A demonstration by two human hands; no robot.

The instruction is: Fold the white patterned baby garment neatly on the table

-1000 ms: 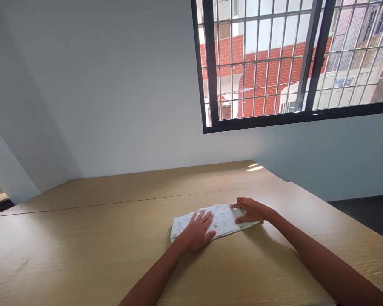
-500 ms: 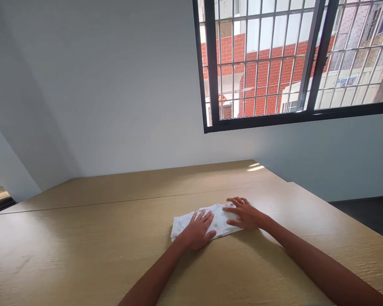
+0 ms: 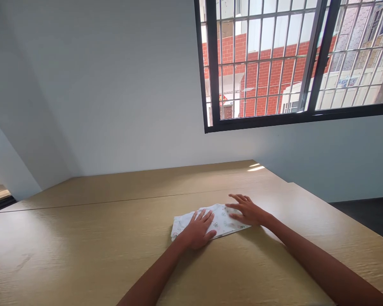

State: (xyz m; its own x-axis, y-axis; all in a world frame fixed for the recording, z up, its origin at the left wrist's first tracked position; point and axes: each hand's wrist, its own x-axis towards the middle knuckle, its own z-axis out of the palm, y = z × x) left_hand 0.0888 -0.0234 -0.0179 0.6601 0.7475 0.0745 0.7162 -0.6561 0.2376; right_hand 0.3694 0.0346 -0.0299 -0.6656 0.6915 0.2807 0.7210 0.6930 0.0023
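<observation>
On the table [image 3: 83, 246], the cloth [image 3: 221, 219] lies folded near the middle. Your left hand [image 3: 197, 233] rests flat at its 8 o'clock, fingers slightly parted, unmoved. Your right hand [image 3: 248, 211], spread wide and gripping nothing, has shifted slightly toward 2 o'clock, exposing more lower edge; contact cannot be determined. Your left hand alone probably steadies the fold.

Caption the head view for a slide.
Left hand on a printed cloth, right hand over its right end, table beneath.
</observation>
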